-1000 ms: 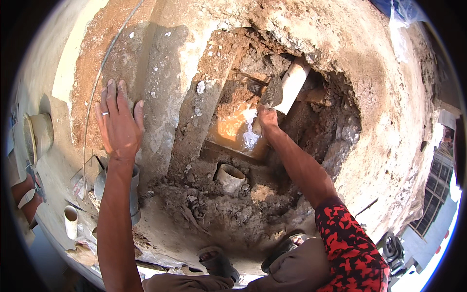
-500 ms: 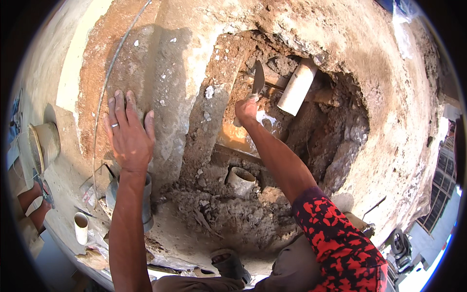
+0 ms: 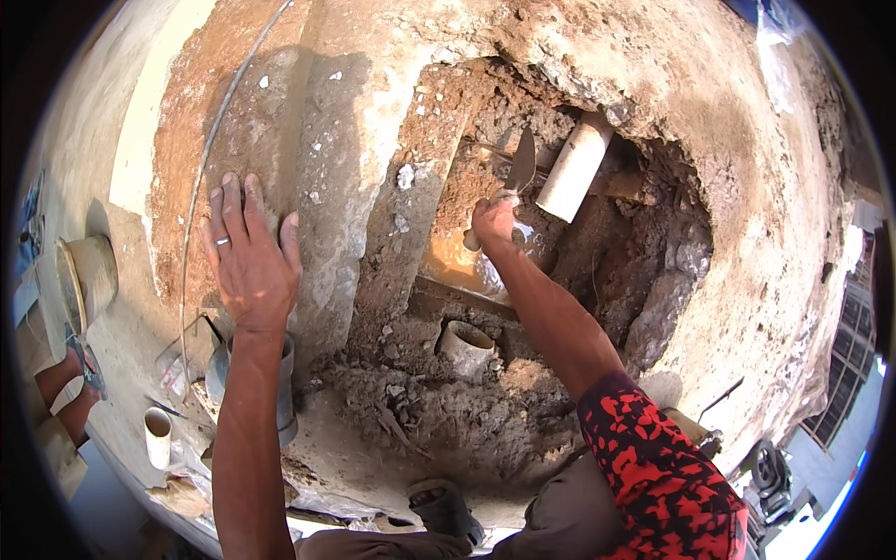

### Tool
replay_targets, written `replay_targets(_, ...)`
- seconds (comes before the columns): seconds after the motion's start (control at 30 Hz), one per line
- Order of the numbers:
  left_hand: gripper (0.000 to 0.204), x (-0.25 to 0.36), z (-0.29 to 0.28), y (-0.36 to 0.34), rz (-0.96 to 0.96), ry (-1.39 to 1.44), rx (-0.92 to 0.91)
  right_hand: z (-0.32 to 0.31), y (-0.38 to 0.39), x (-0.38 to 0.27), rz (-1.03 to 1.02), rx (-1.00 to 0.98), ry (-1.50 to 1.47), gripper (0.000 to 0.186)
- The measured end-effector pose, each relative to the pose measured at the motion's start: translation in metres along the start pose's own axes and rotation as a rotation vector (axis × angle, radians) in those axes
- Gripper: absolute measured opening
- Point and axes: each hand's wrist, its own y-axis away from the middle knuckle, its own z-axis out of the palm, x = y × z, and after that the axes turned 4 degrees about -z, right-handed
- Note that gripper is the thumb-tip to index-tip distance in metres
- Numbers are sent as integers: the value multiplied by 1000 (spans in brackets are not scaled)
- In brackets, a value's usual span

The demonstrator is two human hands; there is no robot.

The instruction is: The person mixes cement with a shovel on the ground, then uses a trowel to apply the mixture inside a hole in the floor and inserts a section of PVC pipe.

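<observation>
A trowel (image 3: pixel 523 164) with a pointed metal blade is gripped in my right hand (image 3: pixel 495 219), its fingers wrapped round the handle. That hand is down inside a broken-out pit (image 3: pixel 644 289), above shallow brownish water (image 3: pixel 457 261). Just right of the blade, a white plastic pipe (image 3: pixel 574 173) slants out from the pit's far wall. A shorter pipe end (image 3: pixel 467 343) stands in the dirt on the near side. To the left, my left hand (image 3: pixel 250 252) lies flat on the dusty ground with fingers spread, holding nothing. A thin cable (image 3: pixel 207 149) runs close beside it.
Grey pipe pieces (image 3: pixel 285 392) lie under my left forearm. A short white pipe (image 3: pixel 158 437) and a bucket (image 3: pixel 91 271) stand at the left, near another person's legs (image 3: pixel 65 392). Rubble (image 3: pixel 401 411) lines the pit's near edge. My boot (image 3: pixel 443 509) is at the bottom.
My right hand and the trowel have moved slightly to the right and nearer, and the blade now tilts right beside the white pipe. My left hand stays flat in place.
</observation>
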Motion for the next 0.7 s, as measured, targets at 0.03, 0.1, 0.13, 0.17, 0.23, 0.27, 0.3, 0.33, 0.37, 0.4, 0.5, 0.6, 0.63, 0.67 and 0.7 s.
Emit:
replay_targets(0.03, 57, 0, -1, -1, 1, -5, -4, -2, -4, 2, 130, -29, -48, 49)
replay_targets(0.1, 57, -4, -2, 1, 1, -27, -5, -10, -18, -5, 312, -54, -143, 49)
replay_targets(0.13, 57, -7, -3, 2, 1, -42, -2, -10, -16, -17, 311, 41, -121, 39)
replay_targets(0.17, 57, 16, 1, -10, 26, 28, 32, 0, -58, 35, 188, 118, -4, 39)
replay_targets(0.23, 57, 18, 5, -14, 22, 47, 45, 17, -76, 60, 65, 132, 28, 37)
replay_targets(0.27, 57, -9, -3, 4, -4, -37, 3, 18, -18, 14, 63, 35, -76, 37)
replay_targets(0.3, 57, -13, -3, 7, -12, -58, -3, -6, 5, -3, 74, 18, -146, 36)
replay_targets(0.33, 57, -8, -3, 6, -9, -54, 0, -14, 10, 9, -37, 122, -29, 33)
replay_targets(0.37, 57, -4, -2, 4, -7, -54, 1, -23, 2, 19, -49, 83, -44, 31)
replay_targets(0.4, 57, -1, -1, 2, 3, -52, 11, -30, -6, 25, -61, 41, -61, 30)
replay_targets(0.5, 57, 10, 2, -6, 28, -30, 31, -22, -42, 31, 124, 114, -104, 25)
replay_targets(0.6, 57, 2, 4, 0, 9, -38, 5, -12, -21, 19, -164, 7, -61, 31)
replay_targets(0.63, 58, -1, 4, 2, 9, -42, 0, -6, -15, 18, -101, -7, -52, 34)
replay_targets(0.67, 58, -2, 1, 1, 9, -38, 3, -2, -14, 23, -40, -9, -39, 37)
replay_targets(0.7, 56, -3, -3, -1, 20, -44, 7, 4, -14, 27, 20, -14, -28, 40)
